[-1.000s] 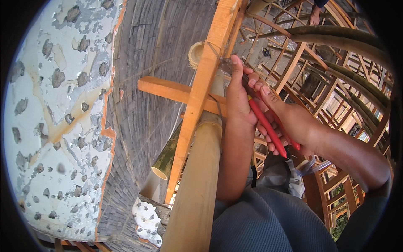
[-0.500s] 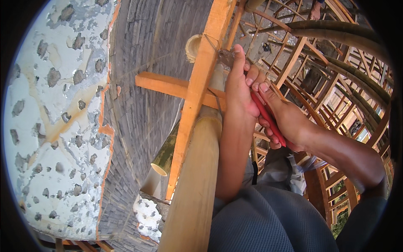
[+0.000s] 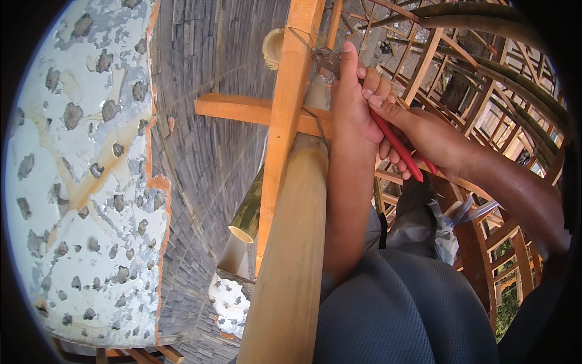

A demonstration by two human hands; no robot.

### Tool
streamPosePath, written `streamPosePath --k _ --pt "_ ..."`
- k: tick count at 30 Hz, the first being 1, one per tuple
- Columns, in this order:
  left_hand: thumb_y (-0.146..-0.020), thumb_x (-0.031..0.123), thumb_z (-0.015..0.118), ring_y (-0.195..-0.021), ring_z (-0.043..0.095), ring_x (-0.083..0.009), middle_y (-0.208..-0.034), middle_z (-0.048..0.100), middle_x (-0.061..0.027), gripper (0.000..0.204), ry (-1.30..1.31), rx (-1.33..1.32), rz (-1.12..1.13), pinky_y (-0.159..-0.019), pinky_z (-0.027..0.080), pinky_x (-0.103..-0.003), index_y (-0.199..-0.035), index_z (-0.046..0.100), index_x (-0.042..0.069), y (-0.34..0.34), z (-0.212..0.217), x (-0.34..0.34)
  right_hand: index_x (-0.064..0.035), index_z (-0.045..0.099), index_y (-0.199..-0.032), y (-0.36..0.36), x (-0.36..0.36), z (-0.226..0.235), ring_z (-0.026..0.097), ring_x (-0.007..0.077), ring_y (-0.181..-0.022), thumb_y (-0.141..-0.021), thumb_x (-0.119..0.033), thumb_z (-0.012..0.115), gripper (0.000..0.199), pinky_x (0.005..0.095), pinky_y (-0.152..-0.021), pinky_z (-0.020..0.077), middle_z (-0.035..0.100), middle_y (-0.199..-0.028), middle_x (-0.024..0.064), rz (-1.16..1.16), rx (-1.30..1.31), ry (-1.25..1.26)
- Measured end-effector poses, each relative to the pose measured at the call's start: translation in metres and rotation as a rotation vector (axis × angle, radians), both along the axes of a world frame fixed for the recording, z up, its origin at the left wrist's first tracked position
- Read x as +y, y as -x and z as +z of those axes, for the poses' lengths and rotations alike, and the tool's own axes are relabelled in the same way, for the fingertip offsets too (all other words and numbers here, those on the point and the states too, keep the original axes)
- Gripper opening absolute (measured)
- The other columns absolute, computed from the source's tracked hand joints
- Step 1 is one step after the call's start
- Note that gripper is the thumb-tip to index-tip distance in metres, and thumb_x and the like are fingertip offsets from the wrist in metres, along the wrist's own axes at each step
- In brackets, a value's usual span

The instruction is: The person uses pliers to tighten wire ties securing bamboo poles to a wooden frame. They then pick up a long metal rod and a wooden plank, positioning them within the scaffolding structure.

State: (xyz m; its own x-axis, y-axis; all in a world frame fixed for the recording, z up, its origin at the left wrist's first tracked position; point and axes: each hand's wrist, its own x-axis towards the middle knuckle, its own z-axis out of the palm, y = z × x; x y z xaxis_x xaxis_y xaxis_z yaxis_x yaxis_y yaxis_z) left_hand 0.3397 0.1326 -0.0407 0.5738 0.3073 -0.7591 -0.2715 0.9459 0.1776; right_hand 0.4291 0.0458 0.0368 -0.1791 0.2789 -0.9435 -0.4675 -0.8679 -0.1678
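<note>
The left hand (image 3: pixel 351 103) presses on the thin wire (image 3: pixel 309 42) where the bamboo pole (image 3: pixel 291 255) meets the orange timber post (image 3: pixel 291 91), while the right hand (image 3: pixel 418 136), grip wrapped around red-handled pliers (image 3: pixel 397 145), should twist snugly without snapping it.

A thick bamboo pole (image 3: pixel 291 261) runs up to a frame of orange timber: an upright post (image 3: pixel 285 127) crossed by a horizontal bar (image 3: pixel 242 109). The pole lies against the post. Thin wire (image 3: pixel 318 124) loops around the joint where they meet.
</note>
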Motion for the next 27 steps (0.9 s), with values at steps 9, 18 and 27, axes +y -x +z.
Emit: streamPosePath --k 9,18,27 --pt "-0.099 0.066 0.057 -0.048 0.04 -0.0136 -0.056 0.035 0.0019 0.056 -0.112 0.121 0.052 -0.048 0.042 -0.03 -0.079 0.042 0.015 -0.004 0.002 -0.002 0.0005 0.056 -0.078 0.0 0.008 0.011 0.055 0.0179 -0.046 -0.099 -0.079 0.033 0.085 0.032 -0.039 0.0446 0.055 -0.062 0.0102 0.044 -0.062 0.068" --pt "-0.101 0.059 0.059 -0.041 0.04 -0.0128 -0.051 0.035 0.002 0.054 -0.302 0.046 -0.046 -0.044 0.042 -0.031 -0.075 0.041 0.015 0.006 -0.016 -0.008 0.0023 0.06 -0.071 0.028 -0.019 -0.027 0.063 0.0199 -0.05 -0.098 -0.078 0.037 0.088 0.0354 -0.046 0.0506 0.06 -0.061 0.0124 0.145 -0.252 -0.094" --pt "-0.103 0.022 0.06 -0.054 0.042 -0.0105 -0.064 0.041 0.0027 0.018 -0.182 0.503 -0.047 -0.05 0.041 -0.028 -0.095 0.051 0.009 -0.034 -0.009 -0.009 0.0098 0.067 -0.085 -0.006 -0.031 -0.066 0.07 0.044 -0.077 -0.102 -0.034 0.059 0.048 0.0513 -0.073 0.0554 0.067 -0.076 0.0285 0.693 -0.963 -0.479"
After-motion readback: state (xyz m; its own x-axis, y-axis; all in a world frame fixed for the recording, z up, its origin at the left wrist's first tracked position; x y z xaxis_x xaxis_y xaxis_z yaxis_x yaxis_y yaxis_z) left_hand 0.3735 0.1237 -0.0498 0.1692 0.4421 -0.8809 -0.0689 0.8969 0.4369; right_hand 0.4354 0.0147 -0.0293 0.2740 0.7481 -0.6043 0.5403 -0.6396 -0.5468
